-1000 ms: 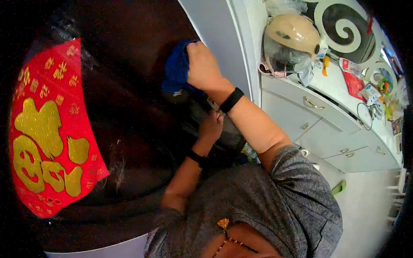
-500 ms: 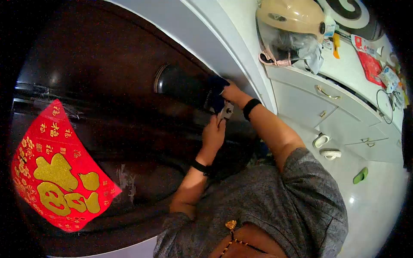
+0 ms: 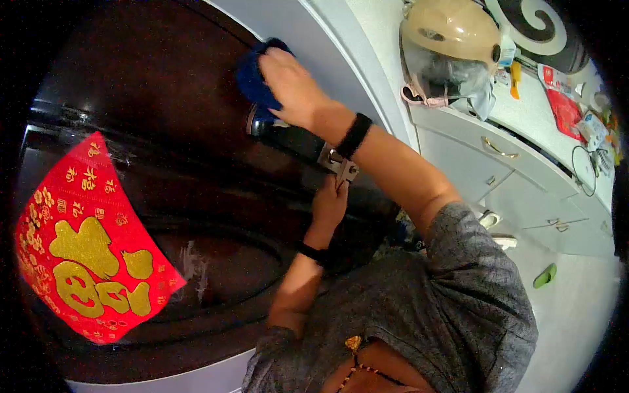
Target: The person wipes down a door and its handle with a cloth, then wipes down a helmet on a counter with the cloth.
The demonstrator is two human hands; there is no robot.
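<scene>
My right hand (image 3: 288, 84) presses a dark blue cloth (image 3: 254, 78) against a dark brown door (image 3: 177, 98), near its light frame. Its fingers are bent over the cloth, just beyond the end of a black lock panel (image 3: 288, 139). My left hand (image 3: 329, 200) is closed on a metal fitting (image 3: 345, 169) at the near end of that panel. A red diamond-shaped paper with gold characters (image 3: 98, 249) is stuck to the door on the left.
A beige helmet with a clear visor (image 3: 452, 33) sits on a white cabinet (image 3: 458, 147) at the right, among packets, a red bag (image 3: 563, 112) and a cable. Light shoes and a green slipper (image 3: 544, 276) lie on the floor. The door frame (image 3: 341, 59) curves past my right arm.
Since half a second ago, my right hand and the cloth have moved up and left from the near end of the lock panel to its far end. My left hand stays at the metal fitting.
</scene>
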